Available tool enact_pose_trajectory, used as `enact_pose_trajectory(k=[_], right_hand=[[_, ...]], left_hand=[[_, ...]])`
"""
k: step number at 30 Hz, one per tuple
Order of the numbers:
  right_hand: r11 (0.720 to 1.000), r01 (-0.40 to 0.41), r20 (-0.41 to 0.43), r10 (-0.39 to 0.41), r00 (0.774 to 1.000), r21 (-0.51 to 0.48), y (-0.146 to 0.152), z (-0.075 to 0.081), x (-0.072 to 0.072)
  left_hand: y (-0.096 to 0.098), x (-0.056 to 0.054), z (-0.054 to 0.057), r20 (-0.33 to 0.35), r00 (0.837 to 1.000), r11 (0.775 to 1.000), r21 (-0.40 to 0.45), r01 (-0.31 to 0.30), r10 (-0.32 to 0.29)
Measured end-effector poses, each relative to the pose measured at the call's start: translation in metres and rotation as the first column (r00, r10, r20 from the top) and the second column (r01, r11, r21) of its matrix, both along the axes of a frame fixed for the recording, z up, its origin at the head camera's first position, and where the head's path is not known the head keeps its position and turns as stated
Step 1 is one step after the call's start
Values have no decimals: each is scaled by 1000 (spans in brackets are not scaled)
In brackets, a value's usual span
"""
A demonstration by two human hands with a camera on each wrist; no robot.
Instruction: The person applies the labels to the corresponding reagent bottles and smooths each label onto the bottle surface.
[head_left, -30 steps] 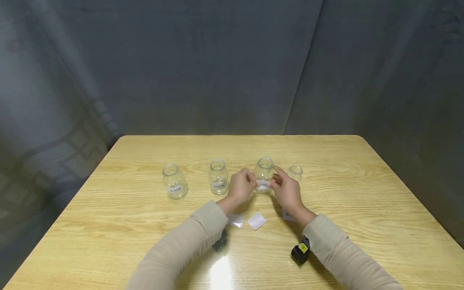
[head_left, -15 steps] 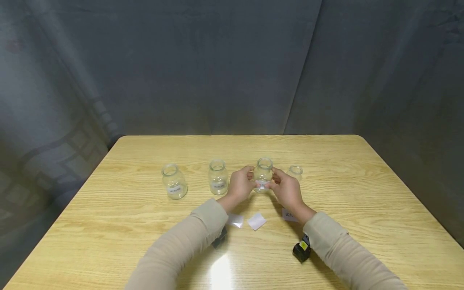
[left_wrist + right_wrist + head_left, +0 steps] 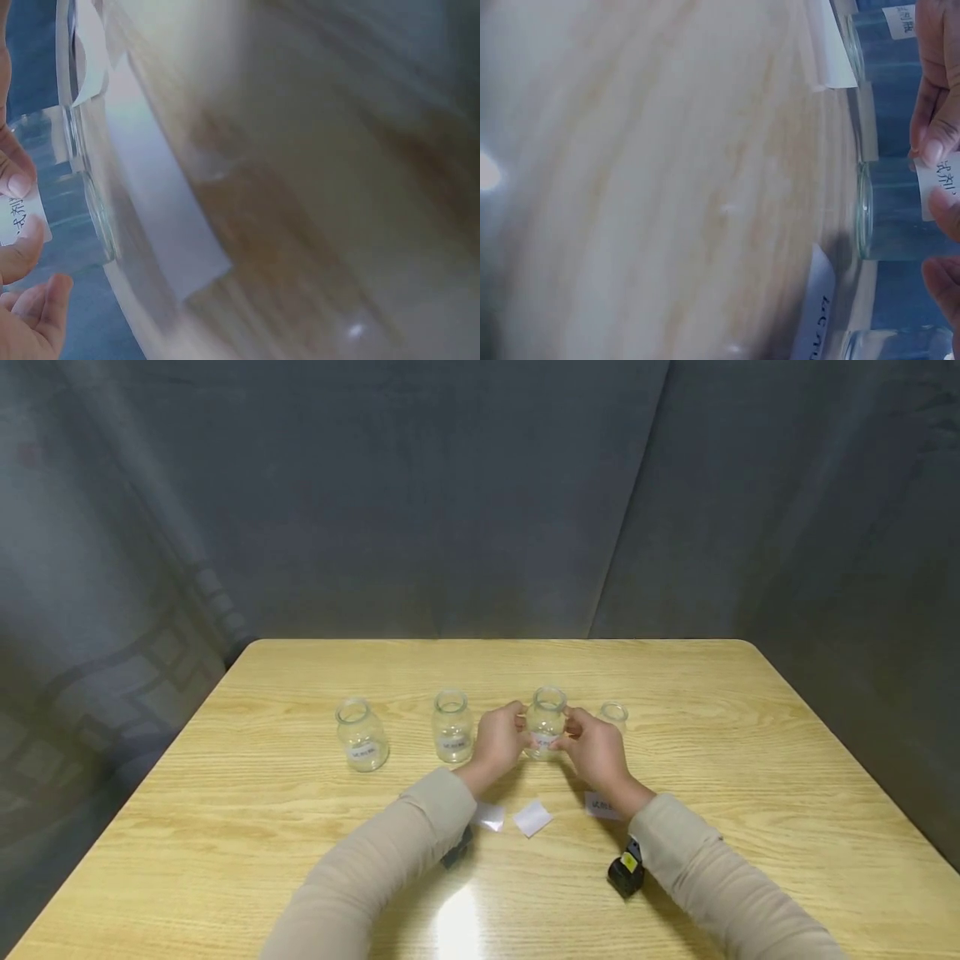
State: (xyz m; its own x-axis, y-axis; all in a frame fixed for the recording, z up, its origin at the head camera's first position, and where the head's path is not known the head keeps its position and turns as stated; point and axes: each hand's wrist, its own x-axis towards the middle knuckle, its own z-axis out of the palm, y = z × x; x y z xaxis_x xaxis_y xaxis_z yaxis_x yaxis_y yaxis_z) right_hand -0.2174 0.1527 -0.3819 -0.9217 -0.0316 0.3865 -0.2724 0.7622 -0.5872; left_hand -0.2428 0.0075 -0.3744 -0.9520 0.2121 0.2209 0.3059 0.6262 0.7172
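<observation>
Both hands are at a clear glass jar (image 3: 546, 720) that stands upright, third from the left. My left hand (image 3: 498, 742) holds its left side, and my right hand (image 3: 597, 752) holds its right side. The two thumbs press a small white label (image 3: 543, 741) with dark handwritten characters against the jar's front. Close up in the left wrist view, the thumbs lie on either end of this label (image 3: 13, 214), with fingers bent along the jar (image 3: 71, 221). From the right wrist, the label (image 3: 943, 180) sits on the glass between the thumbs.
Two labelled jars, one (image 3: 362, 739) far left and another (image 3: 452, 727) nearer, stand left of the hands. A smaller jar (image 3: 614, 715) is partly hidden behind my right hand. White paper pieces (image 3: 532, 818) and a written label (image 3: 600, 805) lie in front. A black device (image 3: 626, 872) is by the right cuff.
One second ago the fingertips pinched the label's ends at the jar's front. Since then the fingers have moved back along the jar's sides, and the thumbs now press the label flat.
</observation>
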Motion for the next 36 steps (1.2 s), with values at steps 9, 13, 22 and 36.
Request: enact_pose_trajectory(k=[9, 13, 22, 36], right_hand=[[997, -27, 73, 33, 997, -75, 2, 6, 1], [988, -39, 139, 59, 989, -147, 5, 10, 2], [972, -41, 265, 103, 959, -230, 16, 9, 14], [989, -77, 345, 115, 931, -123, 42, 11, 37]], left_hand=[[-1, 1, 0, 8, 1000, 1000, 18, 18, -18], [-1, 2, 1, 13, 1000, 998, 54, 24, -24], [-2, 12, -3, 136, 991, 994, 104, -18, 4], [-4, 38, -4, 305, 942, 986, 126, 107, -141]])
